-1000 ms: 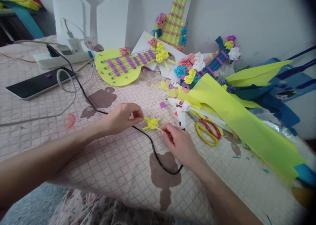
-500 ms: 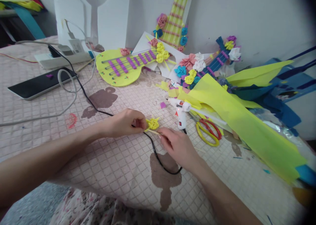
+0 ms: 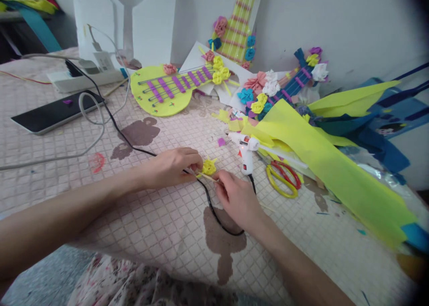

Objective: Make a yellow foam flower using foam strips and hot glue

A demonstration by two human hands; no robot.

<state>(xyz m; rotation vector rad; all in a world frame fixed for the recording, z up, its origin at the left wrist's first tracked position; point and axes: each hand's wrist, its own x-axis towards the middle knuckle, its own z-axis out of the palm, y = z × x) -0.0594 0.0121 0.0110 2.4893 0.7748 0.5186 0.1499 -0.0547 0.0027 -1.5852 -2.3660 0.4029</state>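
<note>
Between my hands, just above the table, is a thin pale wooden stick (image 3: 208, 177). My right hand (image 3: 238, 199) pinches it, and its tail end comes out beyond the wrist. The fingers of my left hand (image 3: 177, 166) are closed at the stick's other end; what they pinch there is partly hidden, though a bit of yellow shows by the fingertips. Right behind the stick lies a crumpled yellow paper flower (image 3: 209, 166). A black cord (image 3: 209, 201) passes under both hands. Beyond my right hand, a white glue gun (image 3: 247, 156) rests with a glue stick in its back.
Red and yellow-handled scissors (image 3: 283, 180) lie right of the glue gun, beside long yellow crepe paper (image 3: 321, 158). A yellow paper guitar (image 3: 161, 108) lies at the back. A black tablet-like slab (image 3: 53, 113) and a white power strip (image 3: 89, 81) with looping cables occupy the left.
My left hand has shifted slightly right and turned, its fingers now closed over the stick's end. My right hand has moved slightly and still holds the stick.
</note>
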